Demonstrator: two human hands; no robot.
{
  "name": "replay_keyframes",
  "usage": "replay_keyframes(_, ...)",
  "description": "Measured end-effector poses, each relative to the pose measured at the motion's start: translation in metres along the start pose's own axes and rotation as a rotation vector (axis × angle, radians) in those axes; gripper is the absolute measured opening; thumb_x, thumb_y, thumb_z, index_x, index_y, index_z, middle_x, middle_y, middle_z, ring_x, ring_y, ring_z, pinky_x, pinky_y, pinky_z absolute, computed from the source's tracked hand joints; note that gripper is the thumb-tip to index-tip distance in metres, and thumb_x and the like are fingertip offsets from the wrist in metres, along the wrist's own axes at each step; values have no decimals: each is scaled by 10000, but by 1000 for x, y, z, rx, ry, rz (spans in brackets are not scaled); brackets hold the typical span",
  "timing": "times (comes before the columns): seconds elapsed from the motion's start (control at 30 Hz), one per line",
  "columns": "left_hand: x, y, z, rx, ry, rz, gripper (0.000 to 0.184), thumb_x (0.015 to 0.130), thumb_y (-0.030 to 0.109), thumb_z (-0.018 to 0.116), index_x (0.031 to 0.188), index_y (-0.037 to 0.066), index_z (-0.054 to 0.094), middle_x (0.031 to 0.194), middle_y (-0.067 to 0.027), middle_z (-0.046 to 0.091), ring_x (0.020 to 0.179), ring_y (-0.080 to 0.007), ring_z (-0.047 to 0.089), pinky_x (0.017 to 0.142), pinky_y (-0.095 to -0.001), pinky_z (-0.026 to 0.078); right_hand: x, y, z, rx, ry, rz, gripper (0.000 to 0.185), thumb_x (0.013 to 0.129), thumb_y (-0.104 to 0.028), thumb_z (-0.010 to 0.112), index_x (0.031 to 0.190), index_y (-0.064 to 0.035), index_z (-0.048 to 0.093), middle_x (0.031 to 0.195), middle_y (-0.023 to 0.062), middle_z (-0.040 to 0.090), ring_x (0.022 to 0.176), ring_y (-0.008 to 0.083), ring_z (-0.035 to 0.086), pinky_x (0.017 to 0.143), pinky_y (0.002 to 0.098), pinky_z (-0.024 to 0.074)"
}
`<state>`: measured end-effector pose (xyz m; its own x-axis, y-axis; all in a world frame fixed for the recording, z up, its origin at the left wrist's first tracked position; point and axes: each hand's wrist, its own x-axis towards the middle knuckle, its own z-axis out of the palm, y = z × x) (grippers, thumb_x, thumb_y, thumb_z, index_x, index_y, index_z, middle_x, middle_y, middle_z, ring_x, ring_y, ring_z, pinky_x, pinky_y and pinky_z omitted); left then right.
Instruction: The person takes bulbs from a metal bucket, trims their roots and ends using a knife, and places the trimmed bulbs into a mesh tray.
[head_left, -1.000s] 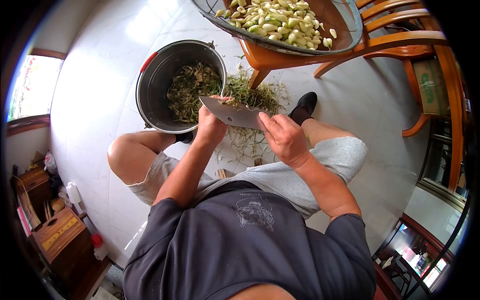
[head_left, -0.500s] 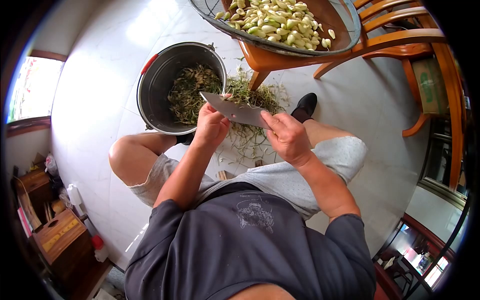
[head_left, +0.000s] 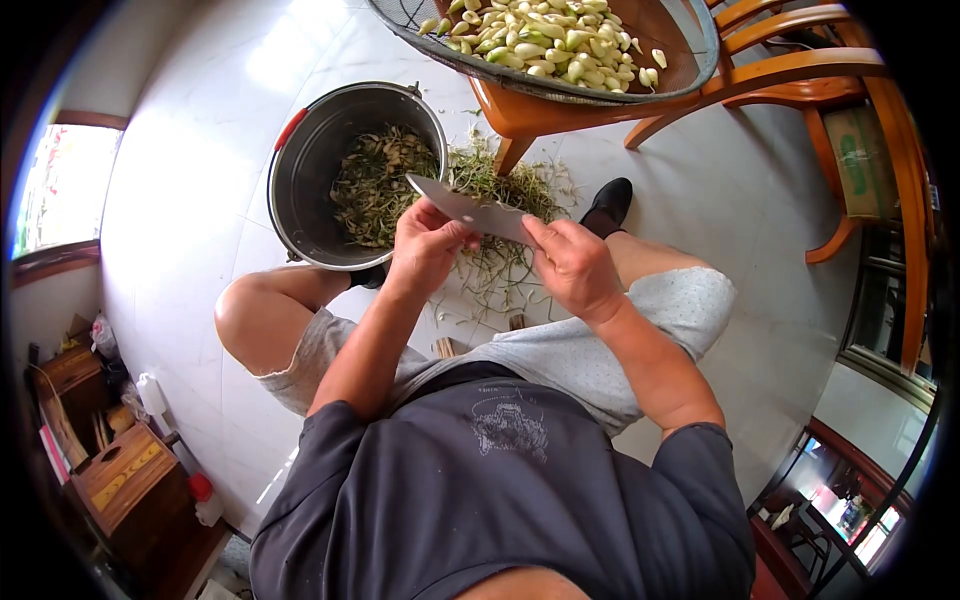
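My right hand point(head_left: 575, 265) grips a broad-bladed knife point(head_left: 485, 216) near its handle end, the blade slanting up to the left. Beside the blade, my left hand point(head_left: 425, 245) is closed, its thumb close to the lower edge. Some fingers are behind the metal, and whatever they hold is hidden. Below both hands, a heap of green and straw-coloured trimmings point(head_left: 510, 190) lies on the floor. To the left stands a dark metal bucket point(head_left: 300, 190) with a red handle grip, partly filled with dry trimmings point(head_left: 385, 180).
A round mesh basket point(head_left: 450, 55) of pale, green-tipped bulbs point(head_left: 550, 40) rests on a wooden chair point(head_left: 520, 115) ahead. More wooden furniture point(head_left: 910, 230) and a cardboard box point(head_left: 860, 165) are at right. A wooden cabinet point(head_left: 130, 470) stands at lower left.
My left thumb has come forward against the knife's lower edge, and the left fingers have drawn back from its upper edge. The view has shifted slightly.
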<state>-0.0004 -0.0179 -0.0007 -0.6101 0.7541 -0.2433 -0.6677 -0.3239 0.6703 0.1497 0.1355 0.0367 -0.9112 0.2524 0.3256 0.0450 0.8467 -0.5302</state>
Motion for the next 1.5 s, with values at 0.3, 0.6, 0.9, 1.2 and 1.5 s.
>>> replay_keyframes(0.3, 0, 1, 0, -48, 108, -19, 230, 772, -84, 612, 982, -26, 539, 886, -121, 609, 755, -184, 629, 682, -288, 527, 3, -11, -9, 38, 16, -80, 441, 644, -24, 664, 1081, -68, 636, 721, 50, 516, 660, 220, 554, 577, 322, 477)
replay_keyframes(0.6, 1, -2, -4, -45, 69, 11, 201, 787, -69, 608, 973, -24, 545, 893, -120, 613, 765, -178, 628, 698, -288, 520, -2, -6, 0, 11, 24, -95, 448, 650, -38, 656, 1096, -60, 622, 723, 53, 499, 657, 217, 549, 579, 321, 472)
replay_keyframes(0.9, 6, 11, -4, -163, 16, -68, 168, 849, 15, 601, 1012, -18, 580, 935, -107, 634, 828, -189, 626, 709, -274, 514, -3, 12, 4, 50, 22, 209, 325, 740, -34, 613, 1060, -82, 646, 744, 107, 583, 643, 277, 591, 584, 361, 488)
replay_keyframes(1.2, 6, 2, -10, -227, 22, -105, 328, 772, -62, 588, 1098, -37, 561, 924, -101, 628, 815, -158, 625, 717, -246, 521, 1, -10, -4, 14, -1, -46, 451, 660, 20, 661, 1105, -49, 628, 780, 81, 574, 665, 237, 581, 577, 325, 485)
replay_keyframes(1.5, 7, -5, -11, -191, 119, -88, 332, 727, -97, 562, 1046, -11, 527, 868, -108, 617, 783, -190, 634, 686, -272, 526, -1, -7, 0, -90, 11, -84, 437, 656, -57, 669, 1090, -73, 623, 713, 44, 485, 653, 204, 548, 558, 313, 472)
